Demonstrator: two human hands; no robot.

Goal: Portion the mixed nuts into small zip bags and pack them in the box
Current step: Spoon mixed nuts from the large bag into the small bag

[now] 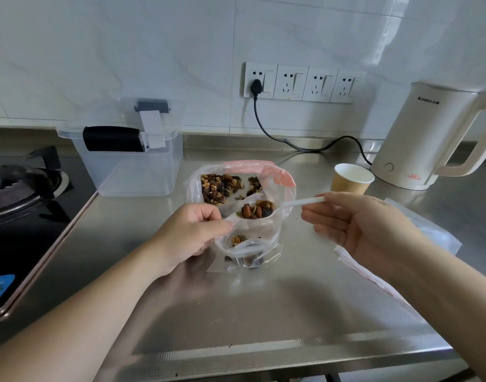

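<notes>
A large clear bag of mixed nuts (222, 186) with a pink zip strip lies open on the steel counter. In front of it, my left hand (186, 232) pinches the rim of a small zip bag (250, 249), holding its mouth open; a few nuts lie inside. My right hand (354, 221) grips the handle of a white plastic spoon (305, 202). The spoon's bowl is heaped with nuts and hovers just over the small bag's mouth. A clear plastic box (131, 172) with a black-handled lid stands at the back left.
A paper cup (350, 179) and a cream electric kettle (429, 139) stand at the back right, the kettle's cord running to wall sockets. Spare zip bags (418, 235) lie under my right wrist. A black gas hob (21, 194) borders the counter's left edge.
</notes>
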